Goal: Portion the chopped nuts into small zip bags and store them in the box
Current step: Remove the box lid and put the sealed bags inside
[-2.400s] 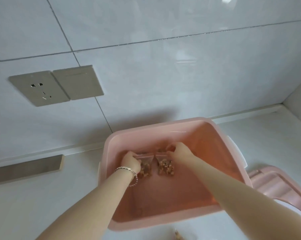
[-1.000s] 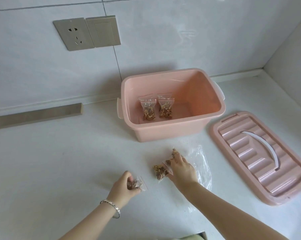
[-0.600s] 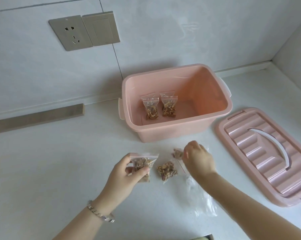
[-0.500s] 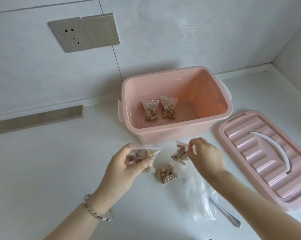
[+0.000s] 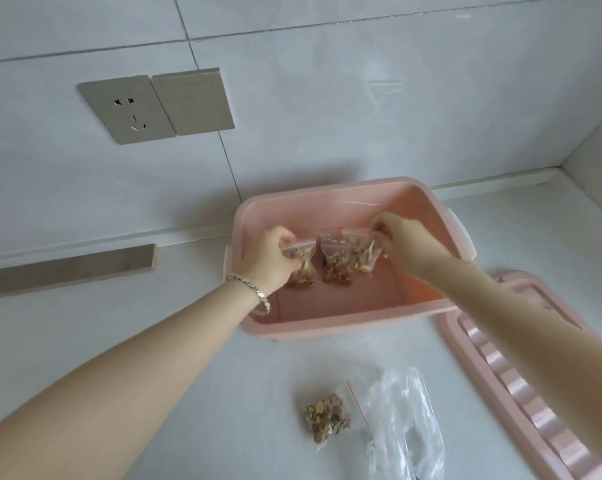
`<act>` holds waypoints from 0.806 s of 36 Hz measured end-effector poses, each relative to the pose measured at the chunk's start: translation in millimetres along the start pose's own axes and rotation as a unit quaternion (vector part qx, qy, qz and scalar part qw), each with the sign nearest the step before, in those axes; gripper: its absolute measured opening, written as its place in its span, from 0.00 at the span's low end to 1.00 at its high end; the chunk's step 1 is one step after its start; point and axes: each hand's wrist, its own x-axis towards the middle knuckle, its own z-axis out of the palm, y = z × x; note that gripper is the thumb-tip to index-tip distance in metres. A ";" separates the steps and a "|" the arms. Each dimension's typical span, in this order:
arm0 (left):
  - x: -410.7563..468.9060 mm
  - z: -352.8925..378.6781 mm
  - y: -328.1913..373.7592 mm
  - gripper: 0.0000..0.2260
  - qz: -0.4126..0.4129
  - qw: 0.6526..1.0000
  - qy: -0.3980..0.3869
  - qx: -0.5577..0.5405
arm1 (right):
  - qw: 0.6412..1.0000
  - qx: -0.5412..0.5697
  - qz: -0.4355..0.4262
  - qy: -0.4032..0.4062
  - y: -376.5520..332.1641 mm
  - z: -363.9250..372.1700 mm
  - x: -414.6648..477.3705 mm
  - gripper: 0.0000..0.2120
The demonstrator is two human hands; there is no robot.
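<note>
Holding 2 nut bags — left hand [image 5: 268, 259], right hand [image 5: 401, 242] — over box [image 5: 344, 325].

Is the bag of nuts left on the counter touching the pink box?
Apart. The head view shows the bag of nuts lying on the counter nearer the camera than the pink box, with a clear strip of bare white counter between them.

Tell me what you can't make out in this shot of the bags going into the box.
- Bag count in the box: the left hand and right hand cover part of the bags; head view.
- Lid: cut off by the right and bottom edges.
- Dark object under the clear plastic: blurred by the film and cut off at the bottom edge.
- Bag seals: too small to judge.
</note>
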 end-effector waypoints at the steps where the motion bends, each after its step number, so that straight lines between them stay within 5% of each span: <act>1: 8.7 6.1 -3.3 0.11 -0.016 0.999 -0.026 0.013 | 0.999 -0.019 0.009 -0.026 2.9 7.5 10.5 0.08; 6: 40.4 33.9 -21.5 0.11 -0.097 0.980 -0.160 0.073 | 0.987 -0.063 0.011 -0.146 15.2 43.7 47.0 0.08; 10: 52.9 53.8 -30.4 0.17 -0.119 0.968 -0.196 0.098 | 0.983 -0.047 0.029 -0.178 19.6 65.5 61.8 0.07; 16: 56.9 65.2 -38.8 0.17 -0.128 0.981 -0.101 0.102 | 0.993 -0.008 0.049 -0.109 20.5 68.4 66.6 0.09; 21: 39.7 41.5 -20.6 0.18 -0.077 0.981 -0.117 0.131 | 0.996 0.013 0.026 -0.088 10.3 44.7 39.1 0.08; 26: -20.1 -3.8 0.3 0.10 0.059 0.994 -0.060 0.071 | 0.996 0.066 -0.052 -0.030 -19.7 11.1 -35.2 0.06; 29: -62.2 -17.4 -15.6 0.09 0.155 0.980 0.057 0.115 | 0.992 0.087 -0.087 -0.007 -35.7 4.4 -86.4 0.06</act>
